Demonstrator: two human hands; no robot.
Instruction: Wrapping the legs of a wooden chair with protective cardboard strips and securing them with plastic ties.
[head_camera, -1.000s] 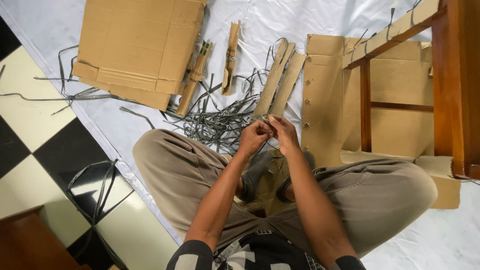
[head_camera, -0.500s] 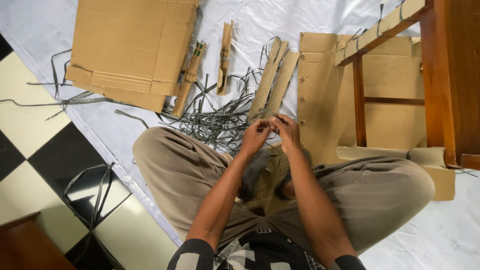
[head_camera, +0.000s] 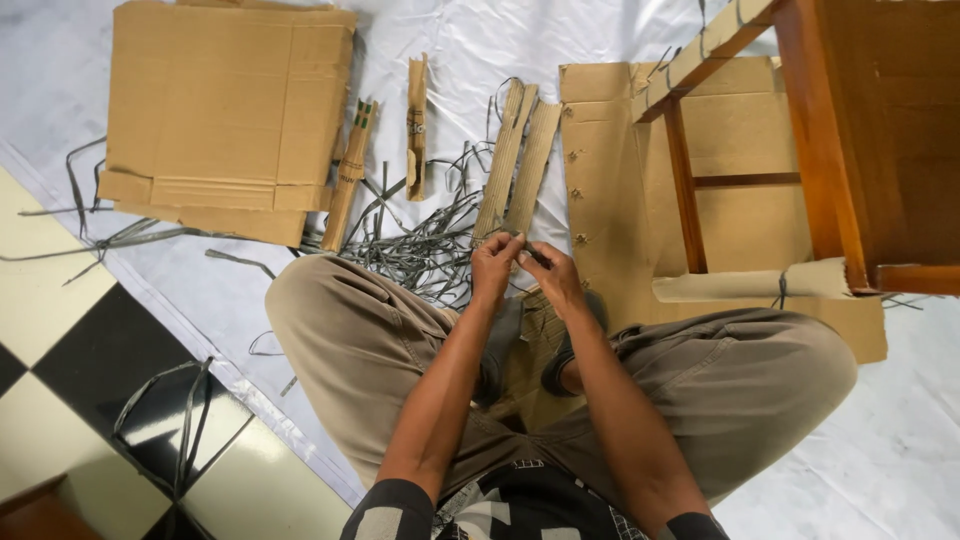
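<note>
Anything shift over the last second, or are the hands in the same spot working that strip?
Barely any change. The left hand and right hand stay together above the lap, pinching a thin grey strip; whether it moved is too small to tell. The view drifted slightly. The flat cardboard sheet, strip pile and wooden stool lie as before.

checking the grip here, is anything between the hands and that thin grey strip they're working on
Nothing visible. The left hand and the right hand meet directly on the thin grey strip, fingertips pinching it above the lap. The pile of grey strips lies beyond them on the white sheet, not between.
</note>
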